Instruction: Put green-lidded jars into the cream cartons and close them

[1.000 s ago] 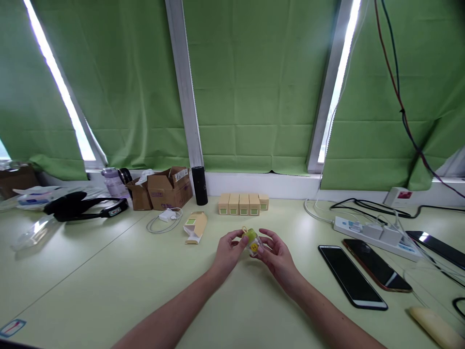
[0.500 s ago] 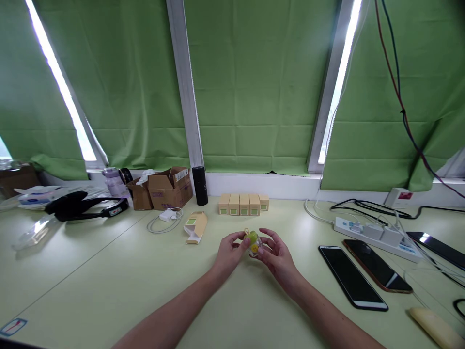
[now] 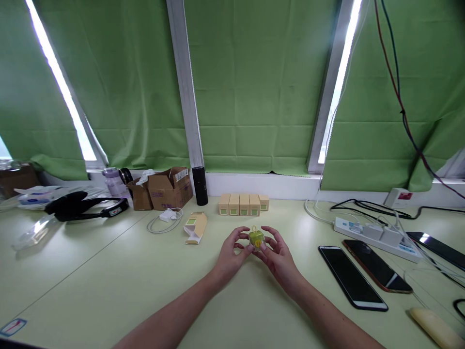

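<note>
A small clear bottle with a green cap and a loop on top (image 3: 256, 239) is between my two hands, upright, with something yellow on or inside it. My left hand (image 3: 234, 249) grips its left side with thumb and fingers. From the right, my right hand (image 3: 278, 252) holds it too, thumb at the front. Behind them stands a row of small tan boxes (image 3: 244, 204) with green labels. An opened tan box (image 3: 196, 227) lies left of my hands, its white flap toward me.
Two phones (image 3: 352, 276) (image 3: 377, 265) and a white power strip (image 3: 378, 237) with cables lie to the right. At the back left are a cardboard box (image 3: 170, 189), a black cylinder (image 3: 199, 186), a white charger (image 3: 168, 215) and a black headset-like strap (image 3: 87, 207).
The bottle has turned from tilted to upright, with its loop now pointing up. My left fingers have shifted from its cap to its side.
</note>
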Tool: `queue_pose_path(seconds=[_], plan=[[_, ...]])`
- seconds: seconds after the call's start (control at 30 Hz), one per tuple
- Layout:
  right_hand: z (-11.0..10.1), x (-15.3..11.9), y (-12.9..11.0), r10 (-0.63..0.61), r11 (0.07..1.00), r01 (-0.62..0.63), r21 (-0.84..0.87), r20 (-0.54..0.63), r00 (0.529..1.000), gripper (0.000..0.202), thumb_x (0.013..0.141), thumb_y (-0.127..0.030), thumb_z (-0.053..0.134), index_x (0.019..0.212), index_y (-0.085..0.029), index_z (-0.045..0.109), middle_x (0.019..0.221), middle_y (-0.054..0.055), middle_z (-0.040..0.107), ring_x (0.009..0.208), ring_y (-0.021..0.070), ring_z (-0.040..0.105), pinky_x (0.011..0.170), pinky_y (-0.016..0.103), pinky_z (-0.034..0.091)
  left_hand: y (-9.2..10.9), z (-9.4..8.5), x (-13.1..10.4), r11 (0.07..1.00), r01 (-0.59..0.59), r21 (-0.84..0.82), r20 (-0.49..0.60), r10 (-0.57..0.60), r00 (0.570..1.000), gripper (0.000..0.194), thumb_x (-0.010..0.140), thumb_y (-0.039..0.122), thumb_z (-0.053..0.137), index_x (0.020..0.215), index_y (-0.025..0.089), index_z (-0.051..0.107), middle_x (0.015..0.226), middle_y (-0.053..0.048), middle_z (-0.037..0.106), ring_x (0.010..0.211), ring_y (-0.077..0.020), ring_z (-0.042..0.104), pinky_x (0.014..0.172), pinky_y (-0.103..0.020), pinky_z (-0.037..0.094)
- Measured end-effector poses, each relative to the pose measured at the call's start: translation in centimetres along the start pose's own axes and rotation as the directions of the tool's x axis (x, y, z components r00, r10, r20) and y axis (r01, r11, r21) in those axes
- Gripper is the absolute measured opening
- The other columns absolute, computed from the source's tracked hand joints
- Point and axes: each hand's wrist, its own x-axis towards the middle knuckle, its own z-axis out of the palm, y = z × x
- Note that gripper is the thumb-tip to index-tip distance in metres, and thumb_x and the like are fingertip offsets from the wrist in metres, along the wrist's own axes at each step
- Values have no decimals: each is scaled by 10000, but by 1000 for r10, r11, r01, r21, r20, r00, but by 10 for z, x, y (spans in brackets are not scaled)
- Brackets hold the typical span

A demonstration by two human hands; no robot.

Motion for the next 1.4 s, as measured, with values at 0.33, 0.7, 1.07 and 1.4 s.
queue_pose_path(seconds=[0.33,0.7,1.07,1.4], plan=[[1,0,4,-35,995,36,-94,15,999,481,810,-458,848,1225,-317,651,1162,48,696,1130,245,700,1089,495,526,-4,3,-1,994,-42,102,5,42,999,375,883,340,729,1238,238,661,1279,-118,691,1184,-276,634,923,-391,529],[2,1,0,8,999,-9,49,24,1000,517,823,-495,829,1259,-284,648,1117,61,760,1002,256,754,1083,540,518,-1,2,-3,962,-169,212,-64,186,980,391,888,344,719,1270,275,674,1149,-83,685,1102,-250,644,924,-408,545],[-8,7,7,91,975,-94,199,25,996,379,851,-504,771,1105,-234,691,1077,118,803,976,318,783,1048,598,512,-2,4,-5,979,-147,140,-45,155,987,306,979,335,567,1258,213,603,1110,-97,718,1065,-233,693,964,-405,515],[-4,5,3,89,977,-81,198,-29,996,444,804,-488,835,1125,-244,649,1037,81,791,932,293,778,949,529,568,0,4,-3,991,-85,99,-19,88,996,365,967,422,595,1266,215,578,1054,-81,726,1007,-235,699,912,-388,515]])
